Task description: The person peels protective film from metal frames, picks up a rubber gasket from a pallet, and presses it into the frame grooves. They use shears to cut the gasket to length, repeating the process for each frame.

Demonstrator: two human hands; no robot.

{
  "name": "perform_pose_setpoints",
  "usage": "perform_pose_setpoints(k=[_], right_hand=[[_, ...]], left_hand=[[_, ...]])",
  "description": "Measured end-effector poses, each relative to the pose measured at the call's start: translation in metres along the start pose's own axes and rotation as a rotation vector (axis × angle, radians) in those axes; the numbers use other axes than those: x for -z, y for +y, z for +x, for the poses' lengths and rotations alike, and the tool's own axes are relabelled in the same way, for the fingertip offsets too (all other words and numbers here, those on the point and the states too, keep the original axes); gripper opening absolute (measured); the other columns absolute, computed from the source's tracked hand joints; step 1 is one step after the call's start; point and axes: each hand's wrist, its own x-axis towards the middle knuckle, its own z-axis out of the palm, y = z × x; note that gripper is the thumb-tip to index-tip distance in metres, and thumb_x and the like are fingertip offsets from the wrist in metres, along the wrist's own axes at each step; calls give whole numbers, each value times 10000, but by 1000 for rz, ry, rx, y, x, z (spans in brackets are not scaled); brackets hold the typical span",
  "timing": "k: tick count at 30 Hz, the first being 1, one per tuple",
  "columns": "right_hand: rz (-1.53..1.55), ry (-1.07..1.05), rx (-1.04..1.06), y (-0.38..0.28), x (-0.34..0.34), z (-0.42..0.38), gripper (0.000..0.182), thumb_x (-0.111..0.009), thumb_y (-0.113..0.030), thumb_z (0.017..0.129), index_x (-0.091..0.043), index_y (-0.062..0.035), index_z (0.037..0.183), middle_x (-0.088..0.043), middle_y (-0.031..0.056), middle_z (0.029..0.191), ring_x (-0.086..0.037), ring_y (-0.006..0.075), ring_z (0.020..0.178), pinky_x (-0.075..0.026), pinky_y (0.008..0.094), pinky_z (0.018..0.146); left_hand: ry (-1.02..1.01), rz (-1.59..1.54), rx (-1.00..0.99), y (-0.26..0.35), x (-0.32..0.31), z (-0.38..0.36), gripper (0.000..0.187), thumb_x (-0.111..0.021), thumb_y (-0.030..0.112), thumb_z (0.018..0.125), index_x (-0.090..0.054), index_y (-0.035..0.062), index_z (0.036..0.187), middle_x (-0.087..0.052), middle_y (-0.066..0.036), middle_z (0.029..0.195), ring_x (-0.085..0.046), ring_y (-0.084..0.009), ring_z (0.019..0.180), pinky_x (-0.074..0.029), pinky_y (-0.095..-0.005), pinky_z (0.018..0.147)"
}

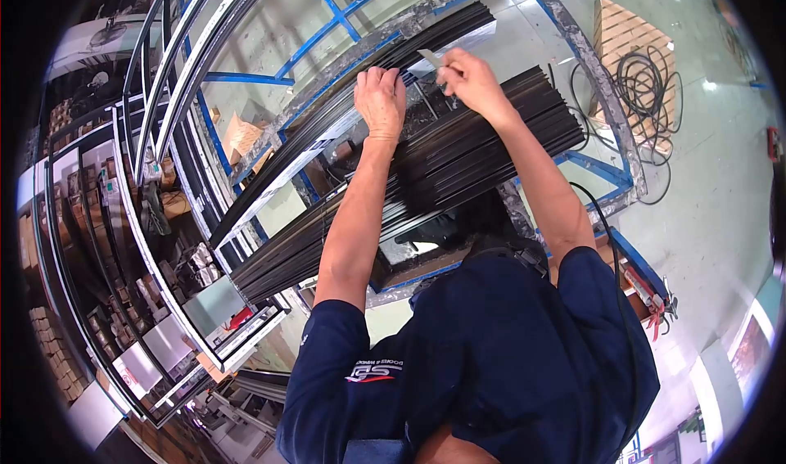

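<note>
Two bundles of long black profiles lie across a blue-framed work stand [565, 22]: a far bundle [458, 29] and a wider near bundle [467, 161]. My left hand [381, 100] is at the near edge of the far bundle, its fingers curled over a black profile there. To its right, my right hand [471, 79] is closed around a small flat grey piece [430, 57] that sticks out toward the far bundle. What kind of piece it is cannot be made out. Both forearms reach over the near bundle.
On the left stand racks with curved metal frames [135, 235]. A slatted wooden pallet [622, 26] with a coiled black cable [643, 83] lies on the floor at right. Another cable [610, 235] runs beside my right arm. A red tool [240, 317] sits at lower left.
</note>
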Motion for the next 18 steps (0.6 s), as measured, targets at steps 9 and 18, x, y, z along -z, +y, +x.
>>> perform_pose_setpoints(k=[9,18], right_hand=[[-266,-72,12,13,-17,16,163,-668,-89,851,-670,32,960,-696,202,806,-694,343,789,-529,407,731],[-420,-85,102,10,-26,21,162,-695,-139,827,-725,-31,943,-709,175,868,-678,375,852,-524,445,758]], left_hand=[[55,-55,36,4,-8,3,90,-728,74,721,-691,83,802,-619,-70,849,-574,-287,832,-475,-412,717],[-6,42,24,5,-7,6,74,-704,91,726,-661,72,783,-596,-83,833,-578,-310,844,-479,-436,710]])
